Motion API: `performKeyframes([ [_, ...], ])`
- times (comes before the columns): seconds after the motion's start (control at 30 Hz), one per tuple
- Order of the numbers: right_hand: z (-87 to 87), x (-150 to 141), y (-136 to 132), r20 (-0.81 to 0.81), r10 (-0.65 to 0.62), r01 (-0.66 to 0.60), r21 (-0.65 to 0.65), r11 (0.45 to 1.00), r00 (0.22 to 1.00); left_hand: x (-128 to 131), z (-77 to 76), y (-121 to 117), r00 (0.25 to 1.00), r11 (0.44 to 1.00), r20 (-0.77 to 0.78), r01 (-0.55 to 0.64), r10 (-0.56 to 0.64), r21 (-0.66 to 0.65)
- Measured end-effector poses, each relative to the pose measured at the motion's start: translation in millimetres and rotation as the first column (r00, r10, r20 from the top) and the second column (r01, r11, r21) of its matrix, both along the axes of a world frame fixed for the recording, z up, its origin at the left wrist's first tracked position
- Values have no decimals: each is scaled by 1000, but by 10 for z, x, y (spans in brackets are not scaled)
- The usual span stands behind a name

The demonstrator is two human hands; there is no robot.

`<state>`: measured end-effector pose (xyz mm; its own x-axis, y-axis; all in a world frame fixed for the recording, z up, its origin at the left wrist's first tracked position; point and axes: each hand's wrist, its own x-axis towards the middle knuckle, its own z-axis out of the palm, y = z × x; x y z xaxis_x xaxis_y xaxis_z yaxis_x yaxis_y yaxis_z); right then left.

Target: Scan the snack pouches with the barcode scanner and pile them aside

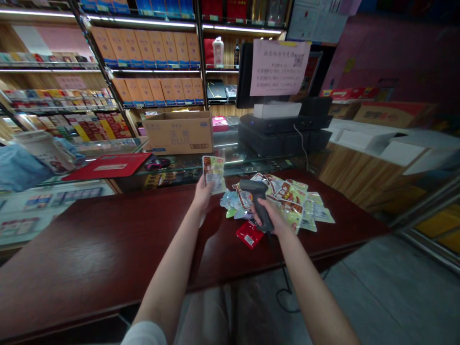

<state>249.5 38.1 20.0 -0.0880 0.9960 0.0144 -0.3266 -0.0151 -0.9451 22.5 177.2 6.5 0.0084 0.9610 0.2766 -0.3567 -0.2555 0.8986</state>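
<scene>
My left hand (203,192) is closed on a green-and-brown snack packet (214,171), held upright above the dark red table (118,239). In my right hand (270,215) is a grey handheld barcode scanner (257,188), its head pointing left toward the packet. Beneath and behind the scanner lies a pile of similar snack packets (287,191). A red packet (249,234) rests just below the scanner, and several bluish, clear packets (230,200) sit between my hands. The scanner's cable (285,282) hangs over the table's front edge.
Behind the table, a glass counter carries an open cardboard box (179,134), a red folder (109,165), a mouse (157,163) and a monitor (246,76) with a paper notice. White boxes (377,141) stand on a wooden counter to the right. Stocked shelves (154,69) line the back.
</scene>
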Motion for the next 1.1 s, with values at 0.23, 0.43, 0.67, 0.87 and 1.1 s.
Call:
performKeyframes([
  [0.23,-23,-143,-3,61,19,-20,10,1000,998,-294,-207,-10,996,997,86,39,-33,-70],
  [0.43,-68,-103,-75,119,44,-39,-42,998,992,-362,-314,18,990,989,144,19,2,-149],
  [0.67,-74,-105,-107,139,50,-41,-69,997,989,-298,-272,-38,992,993,116,62,-50,-104],
  [0.87,-20,-123,-151,129,75,-65,-81,995,989,-324,-270,-56,994,993,100,64,-54,-97],
  [1.1,-60,-93,-134,32,58,-57,-38,998,998,-396,-207,-74,995,990,-25,-103,101,-99],
])
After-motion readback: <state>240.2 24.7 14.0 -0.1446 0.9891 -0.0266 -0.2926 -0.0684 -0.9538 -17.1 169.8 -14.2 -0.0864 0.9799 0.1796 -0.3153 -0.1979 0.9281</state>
